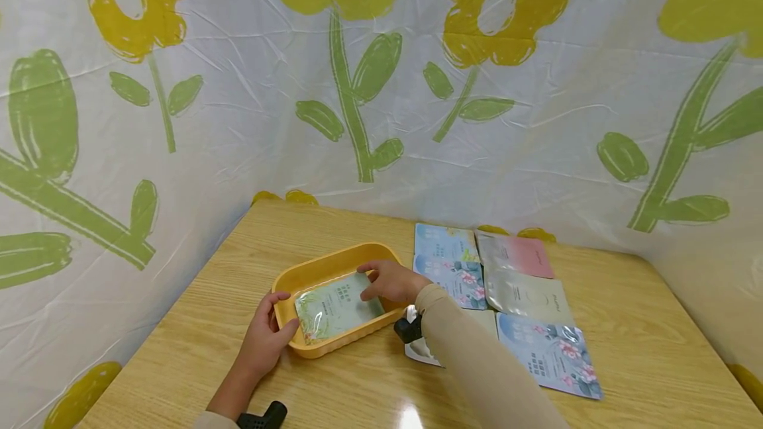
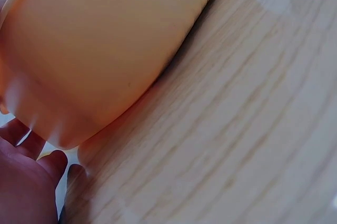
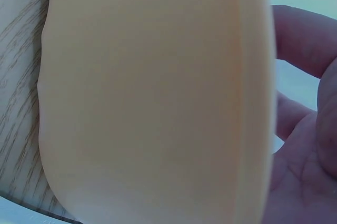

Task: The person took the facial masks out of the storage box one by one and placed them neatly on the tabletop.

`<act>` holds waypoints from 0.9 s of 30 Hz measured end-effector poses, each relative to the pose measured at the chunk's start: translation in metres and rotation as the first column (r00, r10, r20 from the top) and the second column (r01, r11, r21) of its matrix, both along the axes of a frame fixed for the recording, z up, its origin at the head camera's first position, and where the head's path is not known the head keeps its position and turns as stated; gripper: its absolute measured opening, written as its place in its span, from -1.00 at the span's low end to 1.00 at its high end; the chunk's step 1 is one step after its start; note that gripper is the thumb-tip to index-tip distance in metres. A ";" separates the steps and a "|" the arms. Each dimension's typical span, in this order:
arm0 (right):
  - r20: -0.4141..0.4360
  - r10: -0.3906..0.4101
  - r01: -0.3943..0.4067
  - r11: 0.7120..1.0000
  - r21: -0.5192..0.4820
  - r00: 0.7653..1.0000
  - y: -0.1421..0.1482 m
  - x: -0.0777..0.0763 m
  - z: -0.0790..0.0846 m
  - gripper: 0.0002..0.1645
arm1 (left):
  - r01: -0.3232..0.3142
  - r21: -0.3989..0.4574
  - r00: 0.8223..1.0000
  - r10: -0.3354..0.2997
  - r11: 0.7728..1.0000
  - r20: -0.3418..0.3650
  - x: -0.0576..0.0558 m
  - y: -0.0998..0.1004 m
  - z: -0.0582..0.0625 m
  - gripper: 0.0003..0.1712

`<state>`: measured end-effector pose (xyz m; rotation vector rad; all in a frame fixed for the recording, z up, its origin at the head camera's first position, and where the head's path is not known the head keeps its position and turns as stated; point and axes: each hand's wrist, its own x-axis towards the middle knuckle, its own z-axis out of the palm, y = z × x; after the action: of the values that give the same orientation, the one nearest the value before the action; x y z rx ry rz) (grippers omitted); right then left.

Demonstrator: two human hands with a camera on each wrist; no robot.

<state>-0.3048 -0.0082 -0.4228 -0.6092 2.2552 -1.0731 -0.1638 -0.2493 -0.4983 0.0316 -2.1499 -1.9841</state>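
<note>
A yellow-orange plastic tray with rounded corners stands on the wooden table. Inside it lies a pale green sachet, printed with plants and lettering, apparently a face mask packet. My left hand holds the tray's left end, thumb on the front rim and fingers over the far side. Reaching in over the right rim, my right hand has its thumb and forefinger spread apart at the sachet's right end. Its other fingers are partly hidden. The tray's outer wall fills most of the right wrist view.
Right of the tray lie several flat sachets: blue floral ones, a silver one and a pink-and-silver one. Another silver sachet is partly under the right forearm. A flower-printed cloth hangs behind the table.
</note>
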 end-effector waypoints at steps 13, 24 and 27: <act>0.007 0.017 -0.016 0.997 -0.074 1.000 0.006 0.000 0.000 -0.38 | 0.002 -0.022 1.000 -0.001 1.000 0.017 0.002 -0.002 0.000 -0.41; 0.004 0.113 -0.112 0.988 -0.107 0.994 0.007 0.000 0.002 -0.42 | 0.013 -0.013 1.000 -0.013 1.000 0.010 0.002 -0.001 0.000 -0.42; 0.004 0.132 -0.131 0.987 -0.095 0.991 0.008 0.001 0.002 -0.46 | 0.012 -0.020 1.000 -0.012 1.000 0.017 0.002 -0.001 0.001 -0.42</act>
<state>-0.3042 -0.0006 -0.4204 -0.7781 2.1323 -1.1186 -0.1620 -0.2505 -0.4975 0.0325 -2.1855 -1.9747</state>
